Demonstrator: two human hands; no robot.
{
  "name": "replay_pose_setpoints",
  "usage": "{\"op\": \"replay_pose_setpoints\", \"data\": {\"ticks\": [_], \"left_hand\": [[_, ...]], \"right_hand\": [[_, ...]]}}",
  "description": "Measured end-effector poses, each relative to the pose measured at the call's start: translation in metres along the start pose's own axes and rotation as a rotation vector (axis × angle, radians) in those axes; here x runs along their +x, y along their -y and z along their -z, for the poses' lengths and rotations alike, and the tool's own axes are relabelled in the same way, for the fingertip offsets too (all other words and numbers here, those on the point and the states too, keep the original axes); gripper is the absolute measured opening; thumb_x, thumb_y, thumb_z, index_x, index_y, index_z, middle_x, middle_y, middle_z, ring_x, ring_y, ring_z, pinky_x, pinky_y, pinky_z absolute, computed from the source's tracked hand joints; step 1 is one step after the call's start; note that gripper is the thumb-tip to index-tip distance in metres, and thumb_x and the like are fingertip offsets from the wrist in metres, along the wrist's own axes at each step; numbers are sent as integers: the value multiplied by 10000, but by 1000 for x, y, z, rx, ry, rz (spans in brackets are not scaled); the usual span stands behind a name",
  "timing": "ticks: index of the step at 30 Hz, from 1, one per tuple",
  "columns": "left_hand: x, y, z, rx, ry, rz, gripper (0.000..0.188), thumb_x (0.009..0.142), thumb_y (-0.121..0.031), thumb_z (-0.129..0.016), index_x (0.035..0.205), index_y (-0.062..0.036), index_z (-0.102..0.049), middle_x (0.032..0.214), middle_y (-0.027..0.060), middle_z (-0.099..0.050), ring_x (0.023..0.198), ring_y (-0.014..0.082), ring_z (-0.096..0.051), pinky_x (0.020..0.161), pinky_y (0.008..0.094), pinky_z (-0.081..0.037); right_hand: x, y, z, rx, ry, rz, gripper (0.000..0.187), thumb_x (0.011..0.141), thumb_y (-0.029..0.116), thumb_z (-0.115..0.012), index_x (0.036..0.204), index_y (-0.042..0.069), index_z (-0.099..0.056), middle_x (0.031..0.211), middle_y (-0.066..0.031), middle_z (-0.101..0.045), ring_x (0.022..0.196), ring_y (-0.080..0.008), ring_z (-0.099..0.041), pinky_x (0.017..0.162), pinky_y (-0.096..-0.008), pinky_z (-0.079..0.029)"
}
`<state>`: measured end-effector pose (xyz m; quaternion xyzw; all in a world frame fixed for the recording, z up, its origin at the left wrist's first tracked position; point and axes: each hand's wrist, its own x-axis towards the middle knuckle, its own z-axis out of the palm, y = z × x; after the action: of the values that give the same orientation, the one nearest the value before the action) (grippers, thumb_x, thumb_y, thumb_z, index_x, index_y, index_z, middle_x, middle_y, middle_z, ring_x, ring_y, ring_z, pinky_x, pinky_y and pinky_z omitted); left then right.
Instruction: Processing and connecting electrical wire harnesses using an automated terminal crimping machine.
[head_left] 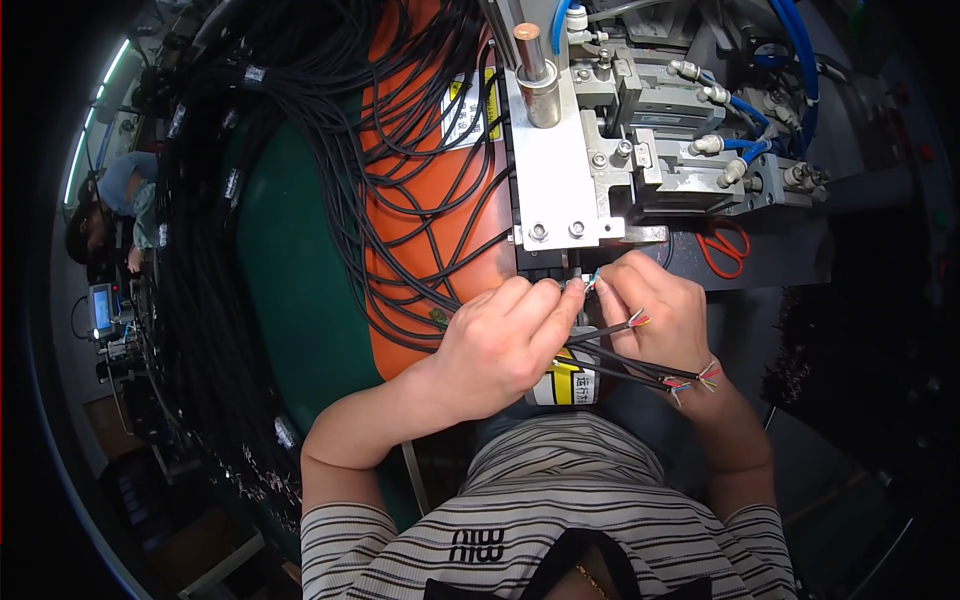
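Observation:
My left hand (505, 335) is closed, with its fingertips pressed together just under the front edge of a metal machine head (560, 190). Several black cables (625, 366) come out from beneath it toward the right. Their stripped ends fan into thin coloured wires (708, 375). My right hand (655, 310) pinches fine white and blue wires (591, 283) between thumb and forefinger, close to my left fingertips. The cable ends pass under and beside my right palm and wrist. My fingers hide the exact spot where the wires meet the machine.
A large bundle of black cables (350, 170) lies over an orange surface (400, 340) and a green mat (285, 260) on the left. Red-handled scissors (723, 250) lie right of the machine. Pneumatic cylinders (690, 150) with blue hoses stand behind. Another person (125, 195) is at far left.

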<state>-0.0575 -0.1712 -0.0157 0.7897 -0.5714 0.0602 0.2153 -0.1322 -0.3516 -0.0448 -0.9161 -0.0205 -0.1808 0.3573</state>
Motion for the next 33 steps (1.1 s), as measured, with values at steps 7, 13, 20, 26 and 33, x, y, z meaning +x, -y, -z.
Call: {"op": "replay_pose_setpoints", "data": {"ticks": [7,13,20,26,33], "left_hand": [[6,-3,7,61,75,-70,469,706,-43,-621,1160,79,-618,779,65,-466,654,182,-493,526,289,-433],[11,-7,9,125,133,-73,465,710,-59,-622,1151,88,-614,806,69,-474,682,176,-503,530,280,-441],[15,-8,8,167,170,-75,459,711,-61,-619,1140,101,-607,821,66,-476,699,177,-514,540,268,-453],[10,0,7,112,117,-94,458,707,-63,-618,1141,83,-619,814,63,-482,681,178,-505,541,273,-449],[6,0,5,84,89,-79,476,689,-65,-614,1145,70,-627,805,67,-483,664,182,-493,530,277,-438]], "right_hand": [[2,5,2,-63,-2,38,48,793,23,-668,835,17,-646,785,-92,-613,582,-276,-611,504,-350,-473],[8,11,9,-140,68,42,86,760,29,-683,837,17,-648,771,-89,-611,578,-277,-609,496,-350,-465],[16,-4,16,-86,227,51,102,761,20,-686,853,2,-646,781,-112,-633,608,-302,-625,521,-360,-484],[4,-7,2,79,-58,59,116,788,-13,-690,892,-11,-639,824,-134,-654,664,-308,-658,559,-343,-513],[9,-4,6,8,-38,123,132,797,-22,-698,910,-11,-631,829,-131,-656,668,-296,-662,551,-324,-513]]}}
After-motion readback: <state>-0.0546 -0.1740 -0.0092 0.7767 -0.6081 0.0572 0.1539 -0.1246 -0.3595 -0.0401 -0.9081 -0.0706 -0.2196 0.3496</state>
